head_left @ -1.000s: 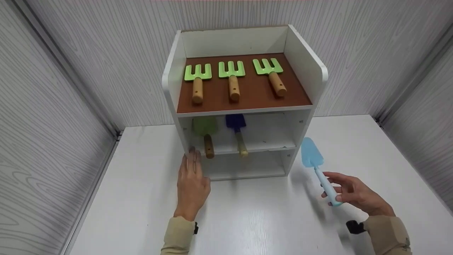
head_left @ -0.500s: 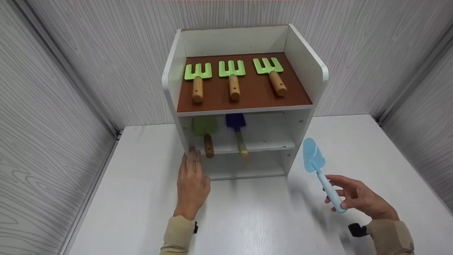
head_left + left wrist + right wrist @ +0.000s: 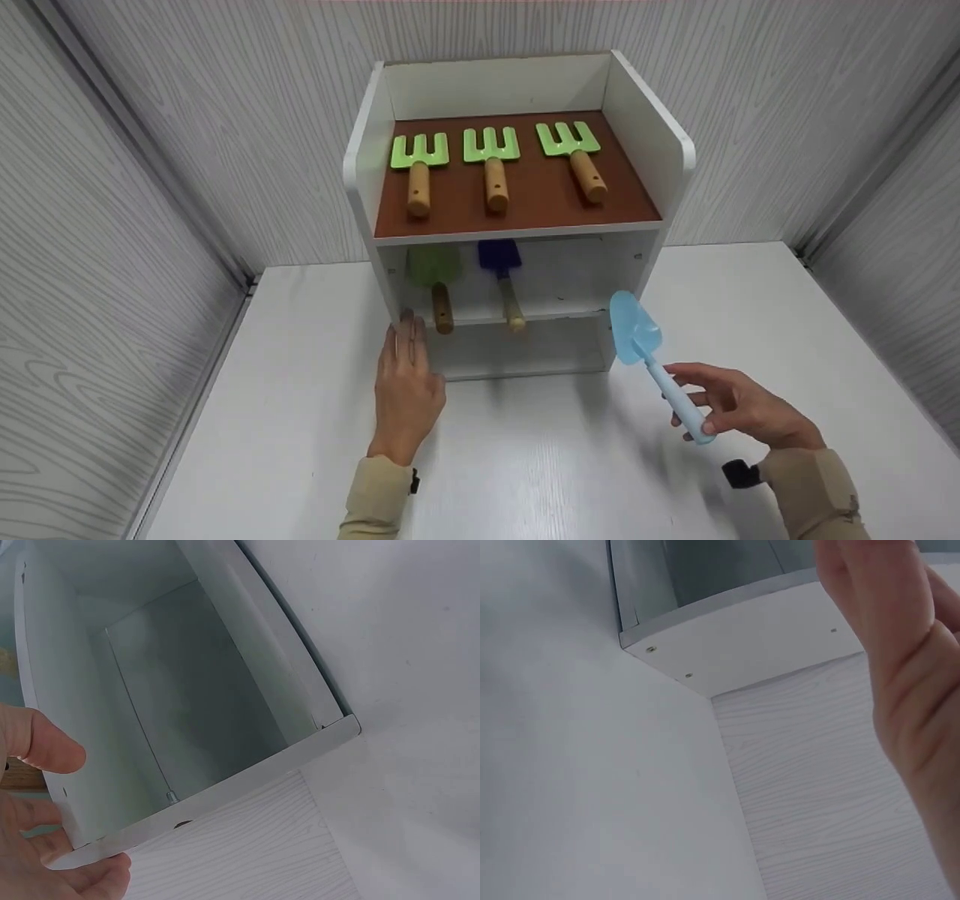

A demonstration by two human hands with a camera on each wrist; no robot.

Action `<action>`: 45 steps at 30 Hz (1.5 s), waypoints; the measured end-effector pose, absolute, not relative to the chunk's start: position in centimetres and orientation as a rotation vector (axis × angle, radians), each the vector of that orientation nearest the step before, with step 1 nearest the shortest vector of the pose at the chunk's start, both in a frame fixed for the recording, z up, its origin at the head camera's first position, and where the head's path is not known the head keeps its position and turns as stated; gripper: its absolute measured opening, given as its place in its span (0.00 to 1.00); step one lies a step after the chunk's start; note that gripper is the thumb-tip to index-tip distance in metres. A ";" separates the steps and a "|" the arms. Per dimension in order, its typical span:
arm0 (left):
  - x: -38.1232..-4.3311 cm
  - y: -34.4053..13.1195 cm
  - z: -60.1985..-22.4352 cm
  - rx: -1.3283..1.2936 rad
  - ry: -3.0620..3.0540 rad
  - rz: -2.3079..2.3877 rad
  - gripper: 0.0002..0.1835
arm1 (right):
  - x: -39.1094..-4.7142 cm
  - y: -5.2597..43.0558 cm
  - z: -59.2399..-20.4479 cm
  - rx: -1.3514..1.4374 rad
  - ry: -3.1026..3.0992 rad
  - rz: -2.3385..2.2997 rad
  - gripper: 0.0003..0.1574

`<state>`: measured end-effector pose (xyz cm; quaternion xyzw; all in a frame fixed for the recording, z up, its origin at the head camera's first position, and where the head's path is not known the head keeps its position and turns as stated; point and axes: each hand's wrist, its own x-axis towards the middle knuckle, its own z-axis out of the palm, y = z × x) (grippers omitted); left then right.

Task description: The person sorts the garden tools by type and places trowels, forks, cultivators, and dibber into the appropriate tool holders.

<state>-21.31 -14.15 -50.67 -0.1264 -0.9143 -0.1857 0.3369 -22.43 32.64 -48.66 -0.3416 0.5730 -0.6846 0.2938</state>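
My right hand [image 3: 746, 405] pinches the handle of a light blue garden trowel [image 3: 636, 330], its blade up, in front of the right side of a white shelf unit [image 3: 495, 356]. In the right wrist view the trowel is out of sight. My left hand [image 3: 409, 397] rests with mostly straight fingers against the shelf's lower left front edge; in the left wrist view its fingers [image 3: 105, 877] lie on both sides of the panel edge. On the middle shelf are a green trowel [image 3: 442, 307] with a brown handle and a dark blue shovel [image 3: 500, 256] with a pale handle.
Three green hand forks, a left one [image 3: 419, 187], a middle one [image 3: 496, 184] and a right one [image 3: 587, 176], lie on the brown top shelf. The unit stands on a white table [image 3: 525, 465], with grey wood-patterned walls [image 3: 150, 135] around it.
The right hand with the light blue trowel shifts slightly right, then moves left, bringing the blade in front of the shelf's right edge. The left hand stays in place.
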 end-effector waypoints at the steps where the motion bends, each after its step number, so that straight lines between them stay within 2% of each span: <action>1: -21.3 -14.2 -50.7 -0.328 -2.385 -0.485 0.38 | -22.5 32.4 -48.5 -0.920 1.529 -1.818 0.46; 15: -21.3 -14.2 -50.8 -0.326 -2.394 -0.488 0.40 | -23.5 29.0 -46.2 -0.914 1.653 -1.782 0.46; 24: -21.2 -14.0 -50.2 -0.324 -2.398 -0.488 0.38 | -24.5 26.8 -45.2 -0.756 1.799 -1.816 0.45; 37: -21.3 -14.0 -50.3 -0.315 -2.378 -0.475 0.38 | -26.1 24.2 -43.7 -0.686 1.892 -1.830 0.43; 45: -21.2 -14.0 -49.9 -0.297 -2.409 -0.457 0.37 | -26.5 22.5 -42.7 -0.484 1.995 -1.837 0.41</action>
